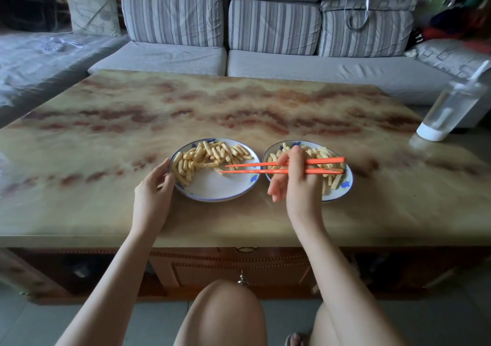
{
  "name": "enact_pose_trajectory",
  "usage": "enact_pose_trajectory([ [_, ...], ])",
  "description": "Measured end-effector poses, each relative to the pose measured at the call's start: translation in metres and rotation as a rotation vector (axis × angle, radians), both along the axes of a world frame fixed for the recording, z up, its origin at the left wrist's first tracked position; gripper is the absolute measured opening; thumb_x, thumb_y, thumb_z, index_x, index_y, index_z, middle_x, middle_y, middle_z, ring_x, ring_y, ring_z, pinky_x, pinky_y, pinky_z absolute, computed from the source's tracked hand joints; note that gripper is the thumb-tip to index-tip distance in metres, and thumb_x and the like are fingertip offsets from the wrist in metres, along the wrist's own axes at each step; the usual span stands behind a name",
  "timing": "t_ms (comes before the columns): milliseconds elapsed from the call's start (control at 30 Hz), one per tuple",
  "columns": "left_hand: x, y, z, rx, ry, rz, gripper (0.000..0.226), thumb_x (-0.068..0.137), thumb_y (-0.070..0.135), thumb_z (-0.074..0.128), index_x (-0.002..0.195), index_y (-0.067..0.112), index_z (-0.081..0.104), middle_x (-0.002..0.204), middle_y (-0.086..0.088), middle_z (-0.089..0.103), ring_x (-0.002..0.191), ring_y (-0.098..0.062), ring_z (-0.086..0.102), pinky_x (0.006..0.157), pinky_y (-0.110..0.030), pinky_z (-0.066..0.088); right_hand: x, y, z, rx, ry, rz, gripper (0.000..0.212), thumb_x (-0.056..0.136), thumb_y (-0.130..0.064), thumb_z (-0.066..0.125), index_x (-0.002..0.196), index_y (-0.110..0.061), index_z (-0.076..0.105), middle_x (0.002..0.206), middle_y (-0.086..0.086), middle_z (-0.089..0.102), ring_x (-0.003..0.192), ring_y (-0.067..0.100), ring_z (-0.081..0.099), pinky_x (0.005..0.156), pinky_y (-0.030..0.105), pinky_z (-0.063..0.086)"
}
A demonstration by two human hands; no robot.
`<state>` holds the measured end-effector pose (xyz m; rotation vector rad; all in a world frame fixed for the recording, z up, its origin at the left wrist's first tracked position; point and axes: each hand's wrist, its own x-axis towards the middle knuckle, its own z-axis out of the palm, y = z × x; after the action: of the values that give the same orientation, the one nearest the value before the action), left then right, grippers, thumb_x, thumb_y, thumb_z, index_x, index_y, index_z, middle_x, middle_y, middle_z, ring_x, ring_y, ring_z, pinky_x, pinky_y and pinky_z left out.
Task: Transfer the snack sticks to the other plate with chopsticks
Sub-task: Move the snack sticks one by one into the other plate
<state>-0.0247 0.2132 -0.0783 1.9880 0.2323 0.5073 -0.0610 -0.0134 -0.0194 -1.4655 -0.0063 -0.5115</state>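
Two white plates with blue flower rims stand side by side on the marble-patterned table. The left plate [215, 189] holds a curved heap of yellow snack sticks [207, 157] along its back and left side; its front half is bare. The right plate [345, 186] also holds snack sticks [322, 154]. My right hand [295, 178] grips a pair of orange chopsticks [265, 167] over the right plate. They lie almost level, their tips reaching left over the left plate beside its sticks. My left hand [154, 186] touches the left plate's left rim.
A clear water bottle [449, 109] with a white base and a straw stands at the table's right far edge. A grey striped sofa [265, 61] runs behind the table. My knees are below the table's front edge.
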Motion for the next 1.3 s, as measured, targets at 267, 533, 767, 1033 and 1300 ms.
enact_pose_trajectory([
  [267,-0.002,-0.002,0.002,-0.008,-0.004,-0.007,0.038,0.094,0.012,0.051,0.132,0.015,0.057,0.107,0.014,0.055,0.103,0.003,0.048,0.068,0.010,0.026,0.005,0.012,-0.006,-0.006,0.031,0.007,0.040,0.104,-0.027,0.035,0.073,-0.009,0.052,0.044,0.016,0.048,0.035,0.022,0.044,0.036,0.023,0.034],
  [533,-0.003,0.000,0.002,0.000,0.000,-0.014,0.039,0.094,0.015,0.051,0.133,0.016,0.055,0.108,0.012,0.056,0.102,0.002,0.049,0.068,0.008,0.030,-0.006,-0.009,0.004,0.070,-0.019,-0.112,0.041,0.104,-0.023,0.033,0.069,-0.007,0.048,0.045,0.017,0.047,0.033,0.020,0.045,0.036,0.018,0.032],
  [767,-0.002,-0.001,0.002,-0.007,0.005,-0.009,0.039,0.094,0.016,0.050,0.133,0.018,0.055,0.120,0.004,0.062,0.101,0.002,0.049,0.079,-0.006,0.033,-0.009,-0.050,0.011,0.118,-0.085,-0.318,0.037,0.104,-0.023,0.031,0.073,-0.010,0.044,0.039,0.004,0.043,0.031,0.017,0.043,0.035,0.018,0.031],
  [1033,-0.001,-0.001,0.001,0.004,0.007,-0.006,0.039,0.094,0.015,0.050,0.133,0.017,0.056,0.121,0.003,0.062,0.102,0.002,0.049,0.069,0.005,0.030,-0.011,-0.074,0.012,0.137,-0.080,-0.458,0.035,0.101,-0.025,0.034,0.069,-0.013,0.045,0.040,0.006,0.045,0.034,0.021,0.045,0.036,0.020,0.035],
  [1300,-0.003,-0.002,0.003,0.008,0.005,-0.002,0.039,0.094,0.014,0.050,0.133,0.017,0.055,0.123,0.000,0.062,0.101,0.002,0.049,0.073,0.001,0.031,-0.017,-0.078,0.009,0.095,-0.051,-0.465,0.038,0.102,-0.025,0.033,0.068,-0.014,0.047,0.037,0.006,0.048,0.031,0.021,0.043,0.037,0.017,0.033],
])
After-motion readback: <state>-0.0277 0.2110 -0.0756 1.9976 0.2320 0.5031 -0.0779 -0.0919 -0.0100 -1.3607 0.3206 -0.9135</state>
